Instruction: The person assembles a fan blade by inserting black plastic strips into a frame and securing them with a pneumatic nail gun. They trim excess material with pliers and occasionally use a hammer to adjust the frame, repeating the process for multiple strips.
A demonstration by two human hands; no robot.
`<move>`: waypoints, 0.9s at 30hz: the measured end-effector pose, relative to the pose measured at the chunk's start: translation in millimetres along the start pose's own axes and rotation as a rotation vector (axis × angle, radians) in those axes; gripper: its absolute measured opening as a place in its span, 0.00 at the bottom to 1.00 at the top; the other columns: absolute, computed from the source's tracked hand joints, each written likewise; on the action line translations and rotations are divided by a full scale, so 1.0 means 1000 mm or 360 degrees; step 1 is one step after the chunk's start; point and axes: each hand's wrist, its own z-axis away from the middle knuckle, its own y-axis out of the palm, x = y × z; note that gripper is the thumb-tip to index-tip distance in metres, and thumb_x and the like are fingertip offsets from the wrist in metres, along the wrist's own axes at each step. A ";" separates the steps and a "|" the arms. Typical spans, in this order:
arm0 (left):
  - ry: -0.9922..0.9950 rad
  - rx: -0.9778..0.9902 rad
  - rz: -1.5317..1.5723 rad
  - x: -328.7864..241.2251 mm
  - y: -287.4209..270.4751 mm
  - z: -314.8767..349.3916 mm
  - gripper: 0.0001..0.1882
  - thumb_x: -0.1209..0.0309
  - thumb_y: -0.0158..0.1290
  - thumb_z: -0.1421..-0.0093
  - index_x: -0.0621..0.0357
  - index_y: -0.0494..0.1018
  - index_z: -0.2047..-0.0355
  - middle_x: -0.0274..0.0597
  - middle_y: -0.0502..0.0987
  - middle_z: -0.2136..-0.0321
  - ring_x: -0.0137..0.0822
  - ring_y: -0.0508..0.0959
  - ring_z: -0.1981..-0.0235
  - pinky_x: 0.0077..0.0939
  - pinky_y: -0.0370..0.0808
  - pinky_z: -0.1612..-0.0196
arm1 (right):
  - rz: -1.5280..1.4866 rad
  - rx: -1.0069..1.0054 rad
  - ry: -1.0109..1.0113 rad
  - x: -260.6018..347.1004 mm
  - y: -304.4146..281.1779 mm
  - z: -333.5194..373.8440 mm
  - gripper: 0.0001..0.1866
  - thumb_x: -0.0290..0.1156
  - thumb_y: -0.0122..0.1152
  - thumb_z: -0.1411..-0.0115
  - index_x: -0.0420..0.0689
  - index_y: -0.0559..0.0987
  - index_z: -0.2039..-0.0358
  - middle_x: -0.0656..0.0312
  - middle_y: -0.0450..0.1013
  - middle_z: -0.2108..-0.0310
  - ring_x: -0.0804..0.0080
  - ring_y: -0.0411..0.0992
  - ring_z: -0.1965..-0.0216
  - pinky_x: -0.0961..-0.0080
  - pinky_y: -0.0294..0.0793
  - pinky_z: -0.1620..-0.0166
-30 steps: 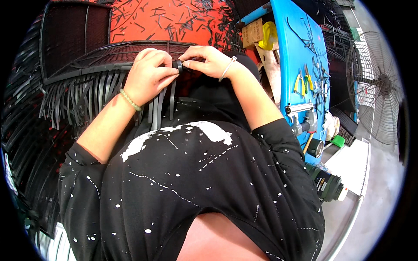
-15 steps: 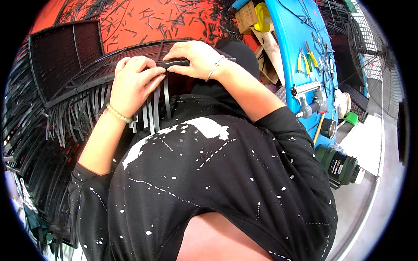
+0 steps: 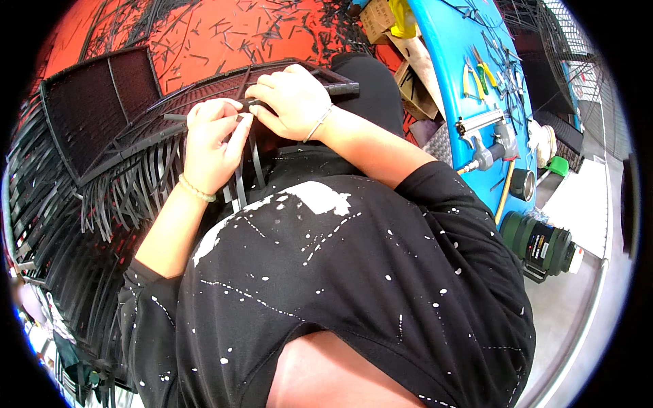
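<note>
A black woven frame (image 3: pixel 129 139) lies across my lap, with long dark flat strips (image 3: pixel 136 183) hanging from its near edge. My left hand (image 3: pixel 214 136) is closed in a pinch on one black flat strip at that edge; a short end of the strip (image 3: pixel 175 117) sticks out to the left of the fingers. My right hand (image 3: pixel 292 102) is bent over the frame's near bar (image 3: pixel 342 89), its thumb and fingers closed around it close beside the left fingertips. The exact spot where the fingertips meet is partly hidden by the fingers.
Cut black scraps (image 3: pixel 218 41) litter the red floor beyond the frame. To the right, a blue table (image 3: pixel 469 41) carries yellow-handled pliers (image 3: pixel 469 78) and a nail gun (image 3: pixel 491 153). A dark green cylindrical machine (image 3: pixel 537 245) stands below it. Cardboard (image 3: pixel 377 20) sits beside the table.
My left hand has turned and shifted slightly right, and a strip end now shows left of it. My right hand has moved a little left along the bar.
</note>
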 end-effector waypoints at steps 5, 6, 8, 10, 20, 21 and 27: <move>0.0042 0.0043 -0.0011 -0.002 -0.002 -0.005 0.09 0.75 0.59 0.45 0.63 0.73 0.80 0.39 0.71 0.74 0.39 0.76 0.62 0.32 0.65 0.54 | 0.0024 -0.0048 -0.0022 -0.001 0.001 0.000 0.11 0.38 0.58 0.44 0.48 0.78 0.63 0.65 0.73 0.70 0.67 0.73 0.67 0.68 0.64 0.58; 0.0047 0.0053 -0.0010 -0.002 -0.003 -0.005 0.09 0.74 0.59 0.45 0.63 0.73 0.80 0.39 0.71 0.74 0.39 0.76 0.62 0.33 0.65 0.54 | 0.0020 -0.0043 -0.0014 -0.001 0.001 -0.001 0.11 0.38 0.58 0.44 0.48 0.78 0.64 0.65 0.73 0.70 0.67 0.73 0.67 0.67 0.64 0.58; 0.0065 0.0083 -0.0005 -0.003 -0.003 -0.006 0.09 0.74 0.59 0.45 0.63 0.73 0.80 0.39 0.71 0.74 0.39 0.76 0.62 0.33 0.65 0.53 | 0.0018 -0.0035 0.0016 0.000 0.001 0.001 0.11 0.39 0.58 0.44 0.49 0.79 0.64 0.65 0.73 0.70 0.67 0.73 0.66 0.67 0.64 0.58; 0.0079 0.0111 -0.0013 -0.003 -0.005 -0.008 0.09 0.74 0.59 0.45 0.63 0.73 0.80 0.39 0.72 0.74 0.39 0.76 0.62 0.33 0.65 0.53 | 0.0015 -0.0026 0.0039 -0.001 0.002 0.000 0.11 0.39 0.58 0.44 0.49 0.79 0.64 0.65 0.73 0.70 0.66 0.73 0.67 0.67 0.64 0.58; 0.0110 0.0344 -0.0170 0.023 -0.019 -0.036 0.09 0.70 0.58 0.43 0.62 0.76 0.77 0.40 0.77 0.72 0.39 0.77 0.65 0.33 0.68 0.57 | -0.0030 0.0043 0.0112 -0.002 0.000 0.002 0.13 0.41 0.59 0.44 0.48 0.79 0.64 0.63 0.73 0.70 0.61 0.71 0.68 0.66 0.65 0.57; 0.0228 0.0237 -0.0157 0.031 -0.013 -0.040 0.09 0.70 0.57 0.42 0.63 0.77 0.75 0.43 0.77 0.74 0.41 0.77 0.69 0.32 0.71 0.62 | -0.0007 0.0038 0.0112 -0.001 -0.002 0.003 0.13 0.42 0.59 0.44 0.48 0.79 0.64 0.63 0.73 0.70 0.61 0.70 0.69 0.66 0.65 0.57; -0.0226 0.0310 0.0115 0.050 0.003 -0.039 0.10 0.69 0.56 0.39 0.66 0.78 0.71 0.44 0.77 0.79 0.35 0.76 0.78 0.26 0.71 0.70 | 0.0013 -0.0012 0.0080 0.000 -0.002 0.005 0.15 0.42 0.61 0.46 0.46 0.79 0.64 0.60 0.72 0.71 0.60 0.70 0.69 0.66 0.65 0.57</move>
